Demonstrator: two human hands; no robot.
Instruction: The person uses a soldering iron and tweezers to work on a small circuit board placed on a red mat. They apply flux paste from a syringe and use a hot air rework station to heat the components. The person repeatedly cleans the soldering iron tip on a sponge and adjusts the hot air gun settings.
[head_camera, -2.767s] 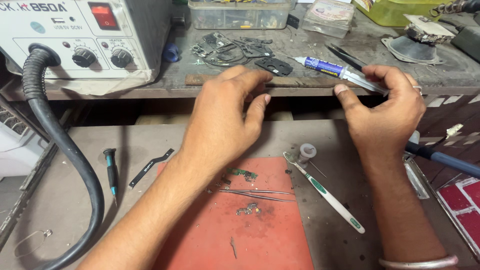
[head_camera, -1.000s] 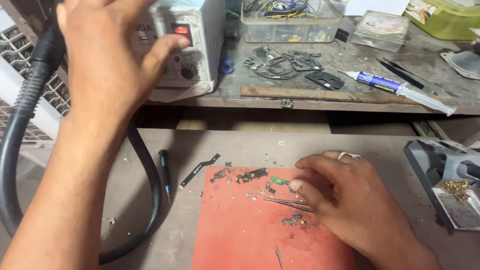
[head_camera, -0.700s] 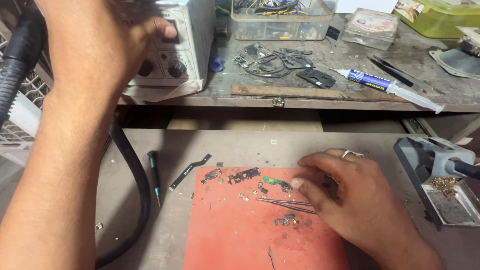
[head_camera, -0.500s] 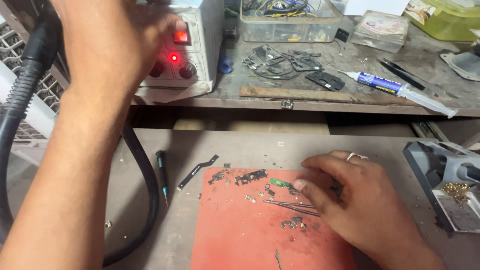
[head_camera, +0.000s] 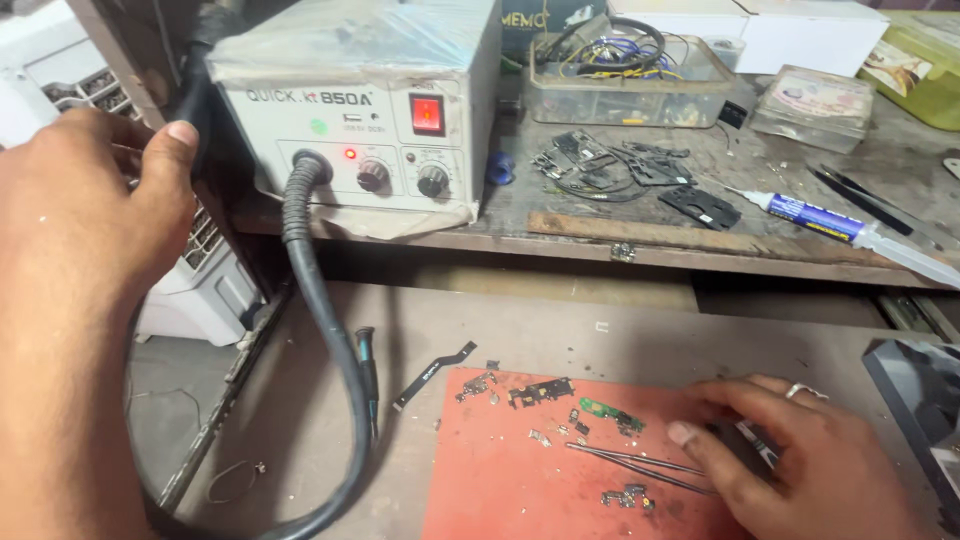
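workbench (head_camera: 560, 330) of worn grey wood, carrying above the red mat (head_camera: 520, 495) a boxy cream hot-air station (head_camera: 370, 110), switch and small lamp lit, ribbed black hose (head_camera: 320, 330) curling down left of the mat. left hand (head_camera: 85, 240) raised left of the station, loosely curled, holding nothing visible. right hand (head_camera: 800, 460) flat on the mat's right side, fingers over thin steel tweezers (head_camera: 640, 465); grip impossible to tell, tiny green board (head_camera: 610, 413) and metal scraps just beside, heating apparently not yet begun.

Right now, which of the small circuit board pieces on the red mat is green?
The narrow green board near the mat's upper middle, just left of the right hand; the other pieces are dark or metallic.
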